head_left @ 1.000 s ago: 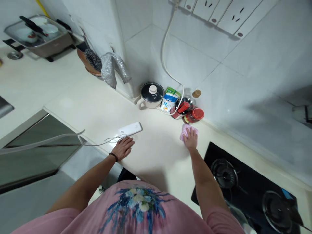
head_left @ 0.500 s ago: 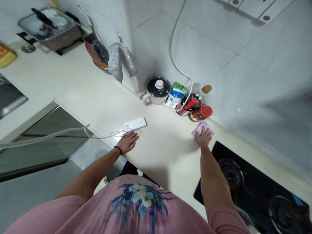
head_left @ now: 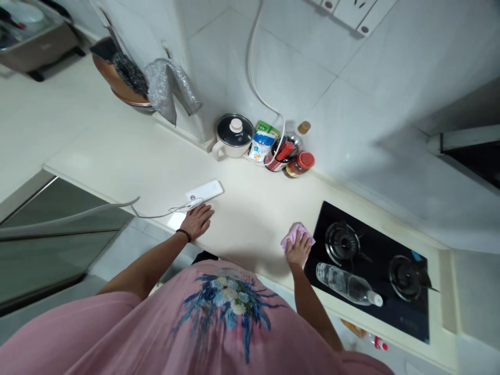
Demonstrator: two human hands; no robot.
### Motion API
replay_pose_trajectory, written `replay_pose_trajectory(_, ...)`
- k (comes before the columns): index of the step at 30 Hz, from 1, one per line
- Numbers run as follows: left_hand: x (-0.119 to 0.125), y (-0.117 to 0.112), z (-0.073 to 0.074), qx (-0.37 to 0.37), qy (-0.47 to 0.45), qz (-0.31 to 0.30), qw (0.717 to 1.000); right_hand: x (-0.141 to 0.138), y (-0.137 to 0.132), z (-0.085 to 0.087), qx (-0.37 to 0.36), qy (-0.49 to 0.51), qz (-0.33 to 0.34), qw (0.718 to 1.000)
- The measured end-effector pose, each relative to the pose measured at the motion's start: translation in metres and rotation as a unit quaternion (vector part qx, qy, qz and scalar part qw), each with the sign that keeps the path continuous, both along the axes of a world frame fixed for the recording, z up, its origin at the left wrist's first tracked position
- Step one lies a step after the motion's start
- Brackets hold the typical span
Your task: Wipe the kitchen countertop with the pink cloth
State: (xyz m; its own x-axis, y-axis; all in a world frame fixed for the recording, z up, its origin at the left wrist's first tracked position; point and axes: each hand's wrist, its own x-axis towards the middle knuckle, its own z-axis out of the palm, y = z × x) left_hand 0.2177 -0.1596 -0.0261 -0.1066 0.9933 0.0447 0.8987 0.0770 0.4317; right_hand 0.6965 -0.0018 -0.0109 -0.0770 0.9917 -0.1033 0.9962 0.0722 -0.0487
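Observation:
My left hand (head_left: pixel 197 221) lies flat on the pale counter (head_left: pixel 250 208), fingers extended, at the near edge. Just beyond its fingertips is a slim white power strip or similar device (head_left: pixel 209 190) with a thin white cable; I cannot tell its exact kind. A folded pink cloth (head_left: pixel 294 233) is under my right hand (head_left: pixel 299 251), which presses it onto the counter beside the left edge of the black gas stove (head_left: pixel 375 245). The cloth sticks out past the fingers on both sides.
A clear plastic bottle (head_left: pixel 347 284) lies on the stove near its burners. Along the wall stand a lidded pot (head_left: pixel 234 136), a seasoning bag (head_left: pixel 261 146) and a red-capped jar (head_left: pixel 300 164). A white cord (head_left: pixel 252 67) hangs down the wall.
My right hand has drawn the pink cloth away from the jars, toward the counter's front. The left hand stays by the white device. The view has shifted right, showing more of the stove.

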Motion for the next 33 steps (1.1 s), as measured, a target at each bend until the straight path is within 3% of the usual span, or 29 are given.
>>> replay_pose_trajectory(6,0.001,0.001,-0.002,0.002,-0.007,0.001,1.000,-0.011,-0.111,-0.005,-0.020,0.019,-0.018,0.999)
replay_pose_trajectory(9,0.001,0.001,-0.002,0.006,-0.011,-0.002,1.000,-0.028,-0.135,-0.007,-0.031,0.053,0.010,0.998)
replay_pose_trajectory(11,0.001,0.001,-0.001,0.007,-0.009,-0.004,1.000,-0.043,-0.134,-0.007,-0.036,0.069,0.042,0.996)
replay_pose_trajectory(13,0.001,0.001,-0.001,0.005,-0.006,-0.005,1.000,-0.059,-0.121,-0.007,-0.042,0.073,0.078,0.993)
replay_pose_trajectory(16,0.002,0.001,-0.001,-0.001,-0.007,-0.003,1.000,-0.083,-0.080,-0.007,-0.045,0.060,0.122,0.990)
replay_pose_trajectory(27,0.003,0.000,0.000,0.001,-0.002,-0.006,1.000,-0.199,0.128,-0.004,-0.042,0.004,0.166,0.985)
replay_pose_trajectory(30,0.003,0.000,-0.001,-0.007,0.000,-0.007,1.000,-0.242,0.158,-0.002,-0.061,0.000,0.167,0.984)
replay_pose_trajectory(33,0.003,-0.001,-0.003,-0.007,0.001,-0.007,1.000,-0.290,0.165,0.001,-0.088,0.000,0.184,0.979)
